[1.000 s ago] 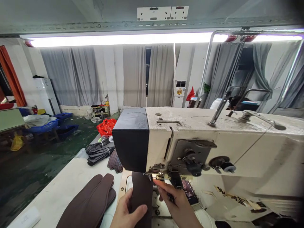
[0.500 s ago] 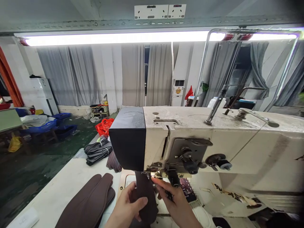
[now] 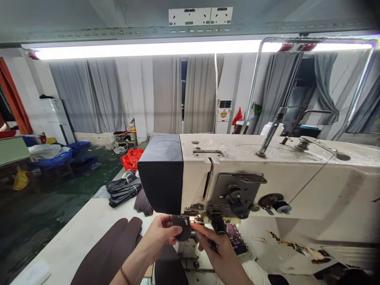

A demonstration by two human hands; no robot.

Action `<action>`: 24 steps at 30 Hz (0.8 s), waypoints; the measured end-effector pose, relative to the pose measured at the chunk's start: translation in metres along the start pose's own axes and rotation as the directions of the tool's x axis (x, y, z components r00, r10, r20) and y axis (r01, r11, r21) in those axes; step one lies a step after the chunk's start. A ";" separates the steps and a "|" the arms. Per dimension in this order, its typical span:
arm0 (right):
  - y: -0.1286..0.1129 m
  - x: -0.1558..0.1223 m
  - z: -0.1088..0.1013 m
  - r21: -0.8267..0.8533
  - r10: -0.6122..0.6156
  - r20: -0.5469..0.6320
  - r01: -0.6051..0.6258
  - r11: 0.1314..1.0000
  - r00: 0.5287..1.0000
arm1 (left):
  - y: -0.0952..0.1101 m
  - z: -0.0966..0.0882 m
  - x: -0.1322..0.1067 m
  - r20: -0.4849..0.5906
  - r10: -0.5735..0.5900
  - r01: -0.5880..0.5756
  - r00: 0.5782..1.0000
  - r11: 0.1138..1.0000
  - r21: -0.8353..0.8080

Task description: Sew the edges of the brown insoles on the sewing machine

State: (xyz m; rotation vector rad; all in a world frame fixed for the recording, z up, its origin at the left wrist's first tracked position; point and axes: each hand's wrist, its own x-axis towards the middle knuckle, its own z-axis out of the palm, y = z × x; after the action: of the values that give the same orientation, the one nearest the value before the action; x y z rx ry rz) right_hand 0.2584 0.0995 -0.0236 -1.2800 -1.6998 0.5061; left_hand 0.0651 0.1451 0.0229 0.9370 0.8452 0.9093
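Bench (image 3: pixel 68 233), eight o'clock | your left fingers (image 3: pixel 165 220) pinch brown piece (image 3: pixel 184 235), six o'clock; right fingers (image 3: pixel 204 230): grip unclear | likely machine-stitching; next needs steady guiding

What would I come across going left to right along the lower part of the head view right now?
White object, brown padded pieces, left hand, dark rounded piece pinched by it, right hand, torn yellowish tape with dark markings.
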 end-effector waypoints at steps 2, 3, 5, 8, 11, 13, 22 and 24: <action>0.003 -0.001 0.001 0.003 -0.005 -0.013 0.005 1.000 1.000 | 0.002 0.000 0.004 -0.022 0.003 -0.004 1.000 1.000 -0.021; 0.005 -0.001 0.002 -0.002 -0.006 -0.021 0.006 1.000 1.000 | 0.002 0.001 0.006 -0.036 0.012 -0.013 0.999 0.999 -0.033; 0.008 -0.002 0.003 -0.013 -0.001 -0.026 0.001 1.000 1.000 | -0.001 0.003 0.006 -0.077 0.034 -0.039 0.996 0.997 -0.067; 0.010 -0.001 0.003 -0.030 0.006 0.012 -0.006 1.000 1.000 | -0.018 0.013 0.003 -0.184 0.075 -0.099 0.980 0.988 -0.122; 0.011 0.001 0.002 -0.045 0.017 0.051 -0.015 0.999 0.999 | -0.041 0.028 -0.006 -0.327 0.099 -0.159 0.940 0.974 -0.163; 0.010 0.002 0.002 -0.050 0.021 0.057 -0.018 0.999 0.998 | -0.050 0.037 -0.015 -0.331 0.096 -0.154 0.939 0.976 -0.152; -0.012 -0.031 -0.028 -0.268 -0.388 -0.026 0.367 0.891 0.921 | -0.041 0.008 -0.034 -0.117 0.115 -0.084 0.986 0.968 0.238; -0.012 -0.051 -0.060 -0.408 -0.460 -0.136 0.374 0.833 0.877 | -0.055 0.005 -0.026 -0.054 -0.119 0.125 0.991 0.984 0.130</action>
State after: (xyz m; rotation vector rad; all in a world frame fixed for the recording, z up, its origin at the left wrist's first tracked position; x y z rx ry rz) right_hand 0.3044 0.0368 -0.0068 -1.1122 -1.8582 -0.2332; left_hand 0.0745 0.1034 -0.0204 0.9714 1.0013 0.7783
